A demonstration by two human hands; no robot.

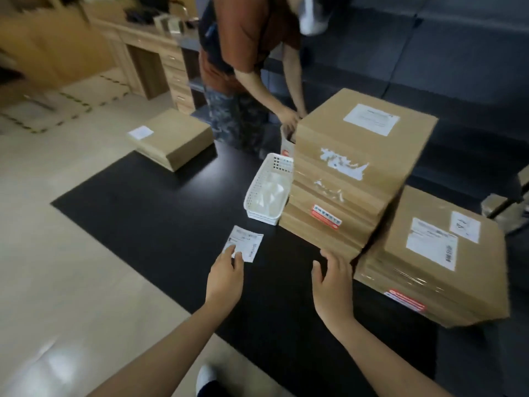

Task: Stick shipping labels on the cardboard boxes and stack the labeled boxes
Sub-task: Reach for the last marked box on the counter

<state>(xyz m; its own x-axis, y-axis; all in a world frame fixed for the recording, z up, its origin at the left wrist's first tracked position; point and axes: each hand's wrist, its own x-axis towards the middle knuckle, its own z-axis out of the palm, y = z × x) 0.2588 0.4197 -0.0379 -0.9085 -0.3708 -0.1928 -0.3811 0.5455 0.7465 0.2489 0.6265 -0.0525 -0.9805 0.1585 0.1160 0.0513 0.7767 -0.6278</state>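
Nearest the camera, a white shoe (205, 378) shows at the bottom edge on the pale floor (57, 282). Above it, 2 bare forearms reach out over a black table (160, 213).

The left hand (226, 275) pinches the near corner of a white shipping label (245, 243) between thumb and fingertips; the label lies over the dark tabletop, its print facing up. The right hand (333, 285) is spread with relaxed, nearly straight fingers and holds nothing, its fingertips just beside the near bottom corner of a tall stack of cardboard boxes (355, 179).

To the right of that hand sits a low box (440, 262) bearing 2 white labels on top and a red sticker on its near side; it appears to be wrapped in clear tape or film.

The tall stack stands just behind it. Its top box carries a white label, its front shows torn white label scraps, and a red sticker marks a lower layer. A white plastic basket (267, 190) stands against the stack's left side, with clear wrapping inside.

Farther left, at the table's far corner, a flat box (174, 137) lies alone, with a small white label near its left edge.

Behind the stack, another person in a rust shirt (249, 38) bends forward, hands down near a paper bag (287, 144). Wooden desks (154, 53) line the blurred background.
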